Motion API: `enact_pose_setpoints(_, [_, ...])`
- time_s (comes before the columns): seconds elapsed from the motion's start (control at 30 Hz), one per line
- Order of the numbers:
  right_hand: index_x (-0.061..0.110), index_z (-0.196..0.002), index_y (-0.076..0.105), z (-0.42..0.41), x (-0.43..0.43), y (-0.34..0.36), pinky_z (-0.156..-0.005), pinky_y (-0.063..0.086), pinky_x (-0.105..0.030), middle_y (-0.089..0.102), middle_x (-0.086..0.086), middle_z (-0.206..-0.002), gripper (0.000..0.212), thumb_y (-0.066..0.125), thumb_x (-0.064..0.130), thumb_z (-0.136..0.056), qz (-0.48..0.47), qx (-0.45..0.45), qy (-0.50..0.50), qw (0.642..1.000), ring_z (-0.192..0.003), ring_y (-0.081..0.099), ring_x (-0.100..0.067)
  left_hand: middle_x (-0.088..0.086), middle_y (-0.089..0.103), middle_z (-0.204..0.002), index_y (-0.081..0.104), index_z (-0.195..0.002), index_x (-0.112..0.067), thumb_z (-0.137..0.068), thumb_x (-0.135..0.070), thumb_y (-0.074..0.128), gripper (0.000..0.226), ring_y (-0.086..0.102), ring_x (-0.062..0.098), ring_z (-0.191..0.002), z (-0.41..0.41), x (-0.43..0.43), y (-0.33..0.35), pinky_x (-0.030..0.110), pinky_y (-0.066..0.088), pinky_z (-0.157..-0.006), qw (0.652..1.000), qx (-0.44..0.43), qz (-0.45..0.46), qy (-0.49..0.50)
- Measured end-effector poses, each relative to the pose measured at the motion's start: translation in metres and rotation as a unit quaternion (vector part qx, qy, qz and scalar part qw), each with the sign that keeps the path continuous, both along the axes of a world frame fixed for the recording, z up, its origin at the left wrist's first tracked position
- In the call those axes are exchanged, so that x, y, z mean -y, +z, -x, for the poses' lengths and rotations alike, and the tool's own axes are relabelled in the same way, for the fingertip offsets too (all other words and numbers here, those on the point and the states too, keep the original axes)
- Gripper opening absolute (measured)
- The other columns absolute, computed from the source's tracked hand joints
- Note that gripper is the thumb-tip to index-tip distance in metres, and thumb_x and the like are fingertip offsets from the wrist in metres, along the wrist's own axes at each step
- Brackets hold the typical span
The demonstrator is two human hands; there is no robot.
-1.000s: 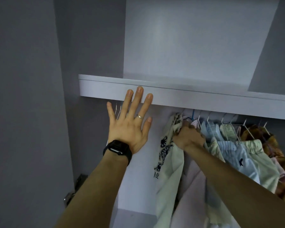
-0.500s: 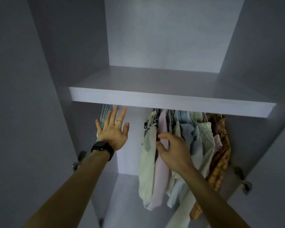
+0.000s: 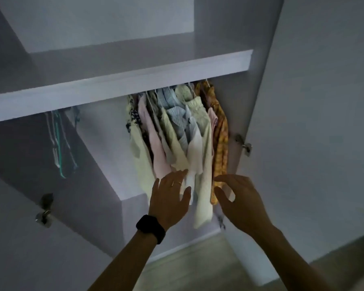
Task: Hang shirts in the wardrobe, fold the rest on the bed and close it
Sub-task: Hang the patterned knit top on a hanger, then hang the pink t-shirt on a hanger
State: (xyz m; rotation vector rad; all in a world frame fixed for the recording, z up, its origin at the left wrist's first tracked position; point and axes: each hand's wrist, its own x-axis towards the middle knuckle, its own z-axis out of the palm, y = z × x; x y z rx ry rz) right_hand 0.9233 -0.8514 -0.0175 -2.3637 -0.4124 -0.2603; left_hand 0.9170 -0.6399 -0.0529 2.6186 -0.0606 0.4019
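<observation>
The open white wardrobe holds several hung shirts, cream, pink, pale blue and orange, bunched at the right end of the rail under a shelf. My left hand, with a ring and a black watch on the wrist, is held in front of the shirts' lower hems with fingers spread. My right hand hovers beside the orange shirt, fingers loosely bent, holding nothing. The rail itself is hidden behind the shelf edge.
Several empty hangers hang at the left end under the shelf. The right wardrobe door stands open with a metal hinge; another hinge shows on the left side. Pale floor lies below.
I have pulled back from the wardrobe and the view has tilted. My left hand moved from the empty hangers to the shirts' hems. My right hand came off the shirts and dropped lower right.
</observation>
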Motion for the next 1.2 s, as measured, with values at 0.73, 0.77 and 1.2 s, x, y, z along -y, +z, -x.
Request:
enact_pose_setpoints(0.73, [0.031,-0.117,0.069,0.397,0.145,-0.078,-0.094,0.043,-0.029,0.069,0.011,-0.120,0.025,0.068,0.032,-0.092,-0.014,-0.141,-0.681,0.719,-0.116,0.055,-0.020,-0.005,0.052,-0.144,0.048,-0.146,-0.024,-0.098,-0.032,0.053,0.049,0.048,0.020,-0.130,0.158,0.317,-0.067,0.038,0.034,-0.110,0.757,-0.064,-0.090,-0.644])
enact_pose_setpoints(0.77, [0.031,-0.119,0.069,0.418,0.148,-0.080,-0.095,0.042,-0.030,0.068,0.011,-0.121,0.026,0.067,0.033,-0.093,-0.022,-0.143,-0.700,0.700,-0.118,0.054,-0.020,-0.004,0.052,-0.144,0.049,-0.145,-0.024,-0.097,-0.032,0.054,0.049,0.048,0.020,-0.131,0.176,0.334,-0.067,0.038,0.034,-0.110,0.740,-0.069,-0.090,-0.664])
enact_pose_setpoints(1.2, [0.022,-0.123,0.068,0.588,0.208,-0.097,-0.097,0.045,-0.042,0.069,0.001,-0.123,0.030,0.068,0.025,-0.092,-0.088,-0.140,-0.824,0.542,-0.116,0.057,-0.029,-0.005,0.046,-0.149,0.042,-0.150,-0.025,-0.097,-0.033,0.053,0.055,0.039,0.015,-0.138,0.335,0.495,-0.104,0.033,0.029,-0.113,0.605,-0.058,-0.169,-0.776])
